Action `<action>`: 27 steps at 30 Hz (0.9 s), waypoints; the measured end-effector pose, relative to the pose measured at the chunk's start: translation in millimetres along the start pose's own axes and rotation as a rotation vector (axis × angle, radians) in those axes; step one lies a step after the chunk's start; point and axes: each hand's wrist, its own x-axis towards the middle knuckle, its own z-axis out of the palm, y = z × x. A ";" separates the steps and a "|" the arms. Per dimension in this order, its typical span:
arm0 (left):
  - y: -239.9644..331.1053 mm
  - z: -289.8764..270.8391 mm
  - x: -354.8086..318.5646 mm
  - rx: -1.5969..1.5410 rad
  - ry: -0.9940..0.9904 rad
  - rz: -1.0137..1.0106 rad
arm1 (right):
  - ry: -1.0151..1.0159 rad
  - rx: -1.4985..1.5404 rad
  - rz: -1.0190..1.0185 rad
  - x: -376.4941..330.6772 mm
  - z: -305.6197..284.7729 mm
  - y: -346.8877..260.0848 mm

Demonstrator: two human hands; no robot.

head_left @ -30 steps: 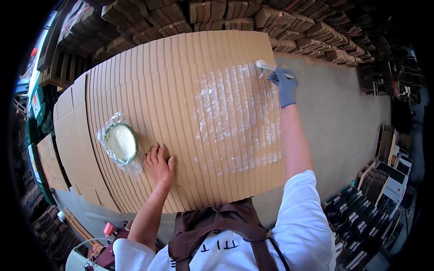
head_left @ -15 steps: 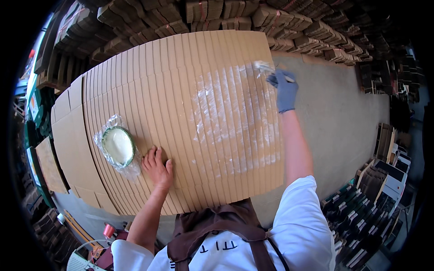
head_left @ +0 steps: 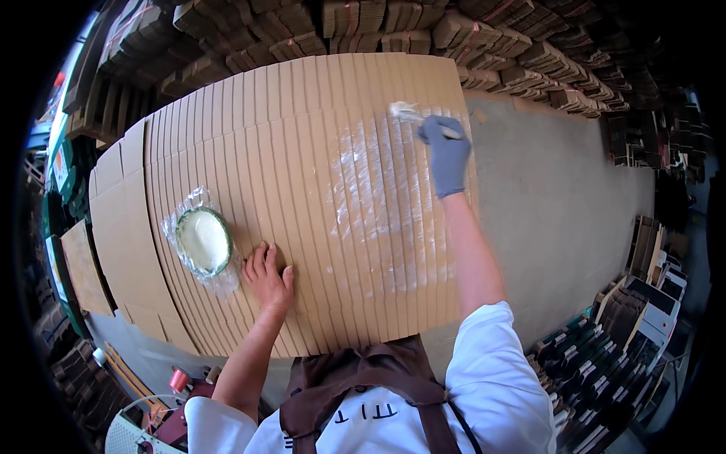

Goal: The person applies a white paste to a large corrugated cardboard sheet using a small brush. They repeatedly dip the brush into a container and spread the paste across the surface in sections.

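Overlapping brown cardboard sheets [head_left: 249, 159] are fanned out before me, their edges forming many narrow strips. My right hand [head_left: 446, 155], in a blue-grey glove, grips a brush [head_left: 407, 113] by its handle. The pale bristles are at the upper edge of a glossy white smeared patch on the right half of the sheets. Bare, with its fingers stretched out, my left hand [head_left: 270, 280] lies on the cardboard. Just left of it sits a round tub [head_left: 204, 240] of creamy white paste with a green rim, clear plastic film spread around its base.
Bundled cardboard stacks [head_left: 352, 19] line the far side. Grey floor [head_left: 560, 181] stretches to the right. Dark upright pieces [head_left: 597, 371] stand in rows at lower right, near a white machine [head_left: 654, 303]. A red spool [head_left: 179, 380] is at lower left.
My right hand has moved the brush leftward across the top of the smeared patch. My left hand stays flat on the cardboard beside the tub.
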 end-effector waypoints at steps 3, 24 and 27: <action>-4.5 2.4 -1.2 0.005 -0.001 0.010 | -0.017 -0.170 -0.013 -1.7 8.1 9.5; -2.7 1.9 -1.1 0.003 0.017 0.024 | 0.270 -0.363 -0.144 39.1 -66.8 27.0; -5.9 5.4 -4.1 -0.002 0.052 0.042 | 0.350 -0.268 -0.127 50.0 -79.2 14.8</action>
